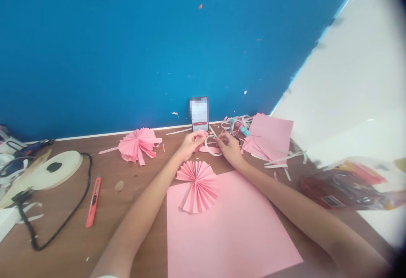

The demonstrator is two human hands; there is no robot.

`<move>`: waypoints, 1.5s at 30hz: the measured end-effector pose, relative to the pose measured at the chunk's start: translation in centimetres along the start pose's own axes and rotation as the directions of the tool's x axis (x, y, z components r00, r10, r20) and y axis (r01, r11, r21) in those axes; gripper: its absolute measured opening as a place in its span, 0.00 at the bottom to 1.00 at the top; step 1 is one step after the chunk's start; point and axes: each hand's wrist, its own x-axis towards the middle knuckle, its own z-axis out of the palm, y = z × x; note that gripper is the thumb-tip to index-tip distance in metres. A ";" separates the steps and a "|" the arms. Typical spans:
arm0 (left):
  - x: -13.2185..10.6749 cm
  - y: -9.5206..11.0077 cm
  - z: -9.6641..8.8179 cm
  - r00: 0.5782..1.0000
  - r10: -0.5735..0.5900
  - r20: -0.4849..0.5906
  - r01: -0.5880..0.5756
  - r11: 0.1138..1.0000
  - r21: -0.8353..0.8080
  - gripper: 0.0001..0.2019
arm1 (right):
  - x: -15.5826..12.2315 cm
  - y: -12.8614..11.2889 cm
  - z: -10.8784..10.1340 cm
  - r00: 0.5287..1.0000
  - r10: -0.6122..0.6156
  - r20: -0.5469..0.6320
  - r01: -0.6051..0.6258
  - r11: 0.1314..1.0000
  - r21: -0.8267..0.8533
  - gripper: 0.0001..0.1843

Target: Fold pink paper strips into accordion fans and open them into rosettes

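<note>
My left hand (190, 143) and my right hand (229, 146) meet near the far edge of the brown table (127, 202), both pinched on a small folded pink paper piece (207, 143) with a pale looped strip hanging from it. Just below my hands a pleated pink paper fan (198, 186) lies on the top edge of a large pink sheet (228, 227). A second pink paper rosette (138, 145) lies to the left of my left hand.
A phone (199, 114) leans on the blue wall. Pink sheets (269, 136), paper strips and a glue stick (240, 126) lie at the right. An orange utility knife (94, 200), a tape roll (58, 167), a black cable (60, 223) and a plastic bag (352, 183) lie around.
</note>
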 end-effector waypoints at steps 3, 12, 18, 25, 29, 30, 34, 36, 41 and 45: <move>0.0 -0.1 0.1 0.999 -0.041 -0.008 0.041 0.999 0.016 0.16 | -0.5 -0.9 0.0 0.987 -0.152 -0.053 0.140 0.971 -0.193 0.12; -0.1 0.2 0.3 0.999 -0.035 0.008 0.034 0.999 0.035 0.15 | -2.0 -3.1 0.4 0.906 -0.370 0.209 0.424 0.803 -0.419 0.19; 0.0 0.2 -0.2 0.999 0.008 0.039 -0.010 0.999 0.037 0.10 | -2.1 -2.3 0.1 0.945 -0.300 0.131 0.327 0.891 -0.317 0.18; -0.2 0.1 -0.2 0.998 -0.010 0.057 0.010 1.000 0.005 0.18 | -2.6 -2.7 -0.2 0.952 -0.302 0.047 0.302 0.908 -0.289 0.20; -0.2 0.1 -0.1 0.998 0.019 0.055 -0.021 0.999 0.041 0.19 | -2.1 -2.5 -0.1 0.937 -0.331 0.115 0.350 0.885 -0.307 0.17; -0.1 0.1 -0.1 0.998 0.030 0.054 -0.034 0.997 0.063 0.18 | -2.1 -2.4 -0.1 0.932 -0.341 0.125 0.363 0.881 -0.302 0.17; -0.1 0.2 0.0 0.997 0.052 0.062 -0.061 0.986 0.155 0.16 | -2.0 -2.2 -0.2 0.925 -0.359 0.126 0.380 0.874 -0.303 0.16; -0.2 0.3 0.1 0.998 0.036 0.045 -0.043 0.985 0.165 0.16 | -2.1 -2.2 -0.2 0.925 -0.354 0.135 0.379 0.873 -0.307 0.16; -0.2 0.3 0.2 1.000 0.017 0.005 -0.018 0.988 0.154 0.16 | -2.4 -2.3 -0.1 0.905 -0.379 0.192 0.422 0.848 -0.320 0.19; -0.2 0.3 0.1 0.999 0.046 -0.015 -0.042 0.981 0.189 0.16 | -2.6 -2.3 -0.1 0.904 -0.379 0.197 0.426 0.828 -0.364 0.19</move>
